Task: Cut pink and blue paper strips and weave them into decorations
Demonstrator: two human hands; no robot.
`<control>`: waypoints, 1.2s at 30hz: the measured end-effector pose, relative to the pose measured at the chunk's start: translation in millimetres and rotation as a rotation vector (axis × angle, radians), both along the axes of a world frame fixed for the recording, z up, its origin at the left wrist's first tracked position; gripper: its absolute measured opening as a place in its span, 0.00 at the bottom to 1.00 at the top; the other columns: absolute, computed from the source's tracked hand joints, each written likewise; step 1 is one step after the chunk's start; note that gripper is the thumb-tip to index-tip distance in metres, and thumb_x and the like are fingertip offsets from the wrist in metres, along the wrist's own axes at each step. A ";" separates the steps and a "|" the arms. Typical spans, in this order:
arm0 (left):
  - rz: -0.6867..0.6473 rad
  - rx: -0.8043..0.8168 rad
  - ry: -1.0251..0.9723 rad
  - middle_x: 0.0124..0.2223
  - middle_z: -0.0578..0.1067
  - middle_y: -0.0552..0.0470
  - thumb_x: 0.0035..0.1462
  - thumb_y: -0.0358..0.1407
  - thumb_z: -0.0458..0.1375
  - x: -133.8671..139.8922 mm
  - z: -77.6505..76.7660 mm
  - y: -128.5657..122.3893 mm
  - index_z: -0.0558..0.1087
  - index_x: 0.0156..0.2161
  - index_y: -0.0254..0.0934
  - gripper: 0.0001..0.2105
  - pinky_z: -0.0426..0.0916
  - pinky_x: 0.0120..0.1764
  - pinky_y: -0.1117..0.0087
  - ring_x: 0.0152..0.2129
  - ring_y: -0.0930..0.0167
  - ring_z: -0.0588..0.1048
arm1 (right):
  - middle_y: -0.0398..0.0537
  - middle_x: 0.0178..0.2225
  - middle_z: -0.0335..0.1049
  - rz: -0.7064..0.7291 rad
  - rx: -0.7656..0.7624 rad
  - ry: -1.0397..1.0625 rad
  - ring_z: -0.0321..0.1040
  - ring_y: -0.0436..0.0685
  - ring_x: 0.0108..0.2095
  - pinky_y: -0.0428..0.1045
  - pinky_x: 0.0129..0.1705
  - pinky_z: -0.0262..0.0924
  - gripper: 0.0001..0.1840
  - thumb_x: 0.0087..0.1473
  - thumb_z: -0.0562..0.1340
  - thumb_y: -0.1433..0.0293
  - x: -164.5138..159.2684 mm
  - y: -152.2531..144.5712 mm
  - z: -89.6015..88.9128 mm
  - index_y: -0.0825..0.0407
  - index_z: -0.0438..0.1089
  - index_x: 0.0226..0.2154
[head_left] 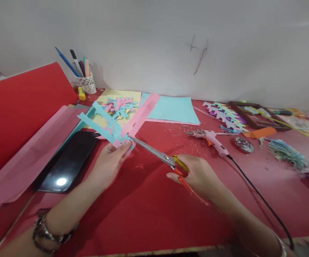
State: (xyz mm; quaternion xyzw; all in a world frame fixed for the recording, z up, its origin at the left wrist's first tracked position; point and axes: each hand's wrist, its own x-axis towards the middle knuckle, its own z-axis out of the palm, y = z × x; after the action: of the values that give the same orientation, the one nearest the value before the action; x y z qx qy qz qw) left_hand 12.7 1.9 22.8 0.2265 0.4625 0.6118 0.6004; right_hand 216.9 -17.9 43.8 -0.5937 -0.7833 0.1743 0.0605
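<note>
Metal-bladed scissors (158, 154), long lt.-blue/pink ppr strips (143, 111)

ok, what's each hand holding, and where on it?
Left hand: pink and blue paper strips, pinched between the fingers at their near, overlapping end. Right hand: scissors, by the orange and yellow handles.

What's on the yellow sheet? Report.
A heap of pink and blue paper pieces lies on the yellow sheet. Strips in the left hand hide part of the sheet; what the heap covers cannot be seen.
</note>
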 end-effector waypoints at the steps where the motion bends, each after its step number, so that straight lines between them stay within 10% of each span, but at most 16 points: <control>1: 0.004 -0.007 -0.005 0.19 0.70 0.60 0.30 0.30 0.66 0.1 0.1 0.1 0.69 0.17 0.37 0.09 0.65 0.26 0.79 0.20 0.79 0.68 | 0.39 0.20 0.58 0.002 -0.006 0.001 0.50 0.47 0.21 0.43 0.23 0.39 0.18 0.45 0.60 0.56 0.0 0.0 0.3 0.52 0.57 0.21; 11: 0.017 -0.004 0.078 0.22 0.71 0.61 0.32 0.33 0.65 -4.3 -8.0 2.6 0.70 0.22 0.37 0.09 0.63 0.26 0.80 0.21 0.79 0.68 | 0.37 0.16 0.49 -0.026 0.071 0.074 0.43 0.46 0.18 0.43 0.21 0.37 0.23 0.45 0.56 0.53 7.4 6.2 -5.3 0.51 0.47 0.17; 17: 0.008 0.130 0.473 0.34 0.75 0.55 0.40 0.38 0.62 -11.8 -13.3 3.7 0.72 0.33 0.39 0.12 0.64 0.36 0.74 0.34 0.72 0.71 | 0.36 0.15 0.44 -0.114 0.200 0.188 0.41 0.46 0.18 0.44 0.21 0.35 0.24 0.44 0.57 0.54 16.6 14.5 -8.1 0.50 0.44 0.17; 22: -0.032 0.200 0.787 0.26 0.75 0.53 0.43 0.41 0.57 -16.6 -12.1 5.1 0.73 0.27 0.38 0.08 0.64 0.37 0.71 0.31 0.67 0.72 | 0.38 0.20 0.52 -0.032 0.207 0.131 0.48 0.47 0.21 0.43 0.24 0.41 0.18 0.45 0.59 0.58 18.0 14.9 -7.6 0.50 0.51 0.20; 36: 0.005 0.282 0.832 0.20 0.64 0.59 0.42 0.39 0.58 -16.1 2.5 1.6 0.67 0.21 0.40 0.06 0.57 0.24 0.76 0.19 0.74 0.60 | 0.46 0.33 0.63 0.138 0.111 0.044 0.62 0.53 0.30 0.45 0.28 0.52 0.18 0.45 0.61 0.59 13.4 6.6 -6.7 0.51 0.58 0.36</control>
State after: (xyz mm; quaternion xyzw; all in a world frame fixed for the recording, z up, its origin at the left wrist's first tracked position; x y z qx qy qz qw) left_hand -3.4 3.5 25.3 0.5323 0.5773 0.5272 0.3247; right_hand 230.2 -11.3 37.0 -0.5302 -0.8291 0.1475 0.0983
